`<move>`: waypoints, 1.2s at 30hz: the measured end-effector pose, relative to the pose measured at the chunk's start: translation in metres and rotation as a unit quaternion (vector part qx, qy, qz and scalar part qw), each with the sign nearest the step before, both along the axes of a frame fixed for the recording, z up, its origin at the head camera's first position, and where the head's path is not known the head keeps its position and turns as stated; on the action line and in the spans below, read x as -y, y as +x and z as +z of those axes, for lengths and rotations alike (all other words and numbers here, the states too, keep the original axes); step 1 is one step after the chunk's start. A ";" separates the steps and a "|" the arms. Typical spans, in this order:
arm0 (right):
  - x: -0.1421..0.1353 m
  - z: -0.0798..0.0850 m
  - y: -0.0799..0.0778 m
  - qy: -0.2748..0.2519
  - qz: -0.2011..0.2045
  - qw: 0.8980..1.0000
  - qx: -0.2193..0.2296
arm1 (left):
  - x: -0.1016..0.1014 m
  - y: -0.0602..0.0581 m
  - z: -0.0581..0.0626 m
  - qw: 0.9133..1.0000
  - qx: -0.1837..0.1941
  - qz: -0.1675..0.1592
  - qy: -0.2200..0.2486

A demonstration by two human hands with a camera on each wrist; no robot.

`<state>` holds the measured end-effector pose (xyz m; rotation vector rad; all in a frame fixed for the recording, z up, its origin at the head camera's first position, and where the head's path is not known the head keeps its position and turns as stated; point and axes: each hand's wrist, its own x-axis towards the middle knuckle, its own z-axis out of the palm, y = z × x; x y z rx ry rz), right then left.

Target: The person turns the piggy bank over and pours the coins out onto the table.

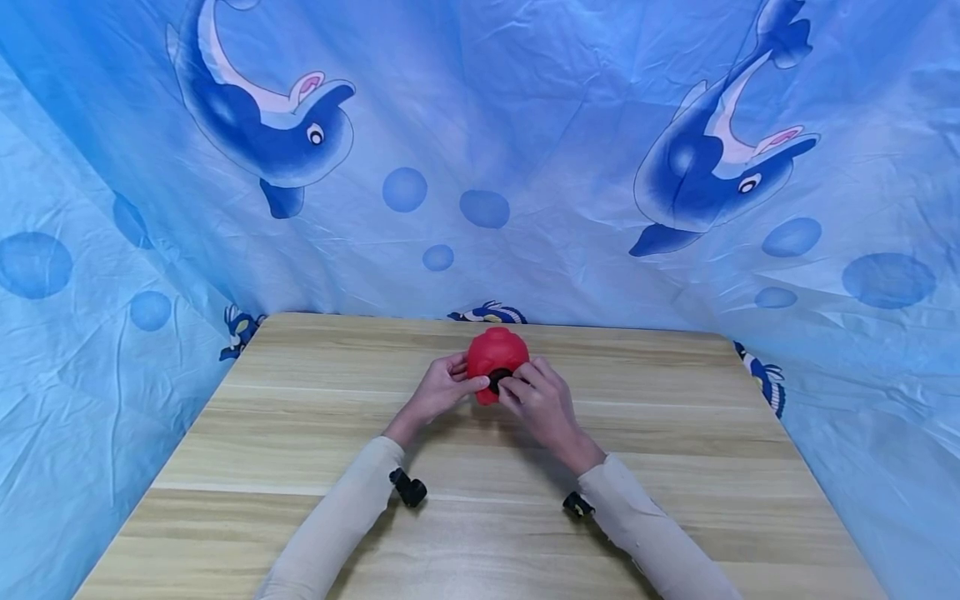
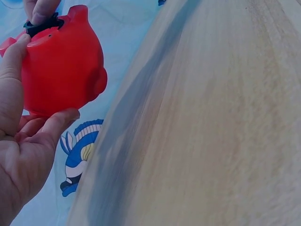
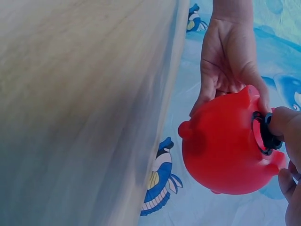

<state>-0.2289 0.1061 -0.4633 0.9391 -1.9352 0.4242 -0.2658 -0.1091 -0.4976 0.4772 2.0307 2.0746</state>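
Note:
A round red piggy bank [image 1: 497, 343] is up off the table in front of me, its stubby feet and underside turned toward me. My left hand [image 1: 438, 390] holds it from the left, thumb near the underside and fingers round the body, as the left wrist view of the piggy bank [image 2: 66, 70] shows. At the hole in the underside is a black plug [image 3: 269, 135]. My right hand [image 1: 542, 402] pinches this plug between thumb and fingers. In the right wrist view the right hand's fingertips [image 3: 284, 121] cover part of it.
Below the hands lies a light wood-grain table [image 1: 300, 467], its far edge just beyond the piggy bank. Blue cloth [image 1: 570, 167] printed with dolphins hangs behind and at both sides. A small black camera [image 1: 408, 487] is strapped at the left wrist, another camera [image 1: 577, 505] at the right.

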 end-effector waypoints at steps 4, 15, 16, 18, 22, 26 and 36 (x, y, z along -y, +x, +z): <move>-0.002 0.004 0.002 -0.006 0.000 1.000 0.009 | 0.001 -0.002 -0.001 1.000 0.003 0.000 0.004; -0.013 0.022 0.007 -0.031 0.003 0.998 0.062 | 0.001 -0.001 0.001 1.000 0.002 0.003 -0.007; -0.014 0.024 0.007 -0.034 0.004 0.997 0.065 | 0.001 -0.001 0.001 1.000 0.002 0.003 -0.009; -0.017 0.027 0.007 -0.039 0.004 0.997 0.072 | 0.002 -0.001 0.002 1.000 0.003 0.007 -0.015; -0.023 0.029 0.006 -0.053 -0.003 0.995 0.082 | 0.003 -0.001 0.002 1.000 0.004 0.013 -0.026; -0.028 0.031 0.003 -0.065 -0.005 0.994 0.088 | 0.005 -0.002 0.002 0.999 0.007 0.017 -0.029; -0.048 0.033 -0.007 -0.086 -0.016 0.993 0.085 | 0.007 -0.002 0.000 0.999 0.005 0.014 -0.034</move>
